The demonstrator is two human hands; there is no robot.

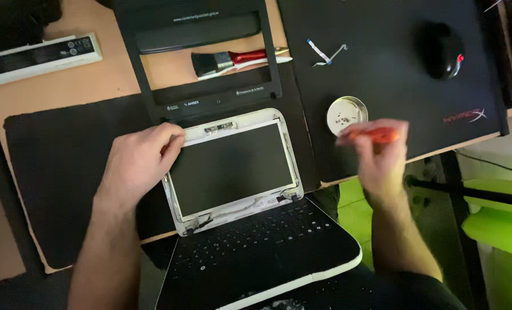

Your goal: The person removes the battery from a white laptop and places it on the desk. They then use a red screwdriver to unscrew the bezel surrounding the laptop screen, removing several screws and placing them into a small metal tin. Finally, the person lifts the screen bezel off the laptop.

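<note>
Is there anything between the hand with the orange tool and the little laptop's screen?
Nothing visible. The right hand, blurred, holds an orange tool just right of the laptop screen, with only bare black mat between. The small round dish sits further back, and the left hand rests on the screen's other edge.

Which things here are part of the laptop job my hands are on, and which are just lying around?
In use:
left hand on the top left corner of the laptop screen
right hand holding an orange-handled tool
removed black bezel
small round dish holding small dark bits

Lying about:
paintbrush
black mouse
ribbon cable
white pack
</note>
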